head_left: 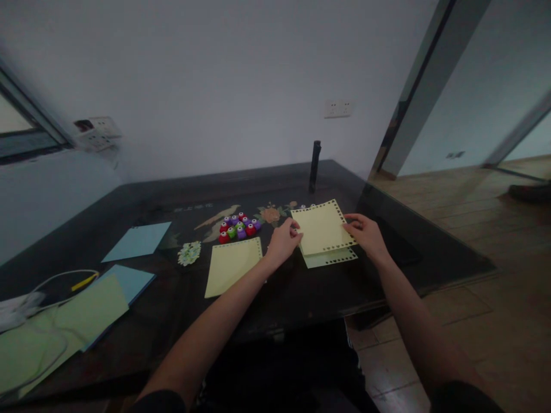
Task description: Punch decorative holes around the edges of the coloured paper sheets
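Observation:
A pale yellow sheet of paper [322,228] with small dark shapes punched along its edges is held up off the table between my two hands. My left hand [283,240] pinches its left edge with the thumb and fingers. At the opposite edge my right hand [365,232] grips it the same way. Beneath it lies a paler punched sheet [316,260], mostly covered. To the left of my left hand rests another yellow sheet [232,265], with punched shapes along its top and right edges. My left forearm hides part of that one.
Several red, green and purple small punches [239,227] stand in a cluster. Nearby is a flower-shaped pile [189,253]. Blue sheets [140,241], green sheets [92,307], a white cable and a yellow pen-like item [84,281] lie left. A black upright object [315,166] stands at the back.

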